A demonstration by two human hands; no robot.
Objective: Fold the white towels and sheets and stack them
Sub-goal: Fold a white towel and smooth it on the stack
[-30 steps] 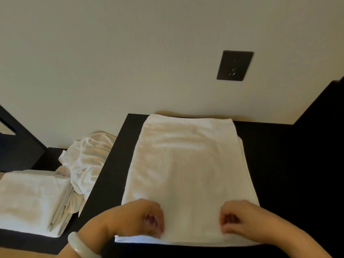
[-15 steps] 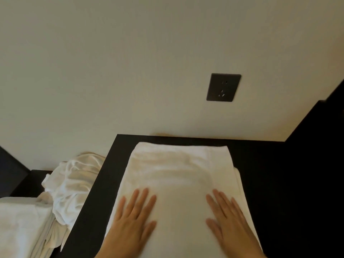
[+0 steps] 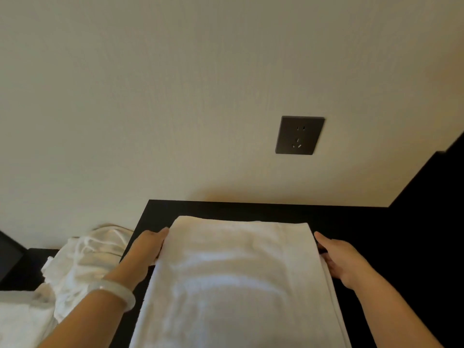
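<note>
A folded white towel (image 3: 238, 280) lies flat on the black table (image 3: 364, 222), its long side running away from me. My left hand (image 3: 148, 247) holds the towel's left edge near the far corner, with fingers tucked under the cloth. My right hand (image 3: 337, 258) holds the right edge near the other far corner, fingers partly hidden under the layers. A pale bangle (image 3: 118, 295) sits on my left wrist. A crumpled white sheet (image 3: 85, 262) lies to the left of the table. A folded white stack (image 3: 20, 320) shows at the bottom left.
A cream wall rises right behind the table, with a dark socket plate (image 3: 299, 135) on it. Dark furniture (image 3: 431, 187) closes the right side. A lower black surface (image 3: 37, 257) on the left carries the crumpled sheet and the stack.
My hands left the towel's near edge, pressed flat on its top, then slid outward and forward to its two side edges. The camera tilted up toward the wall.
</note>
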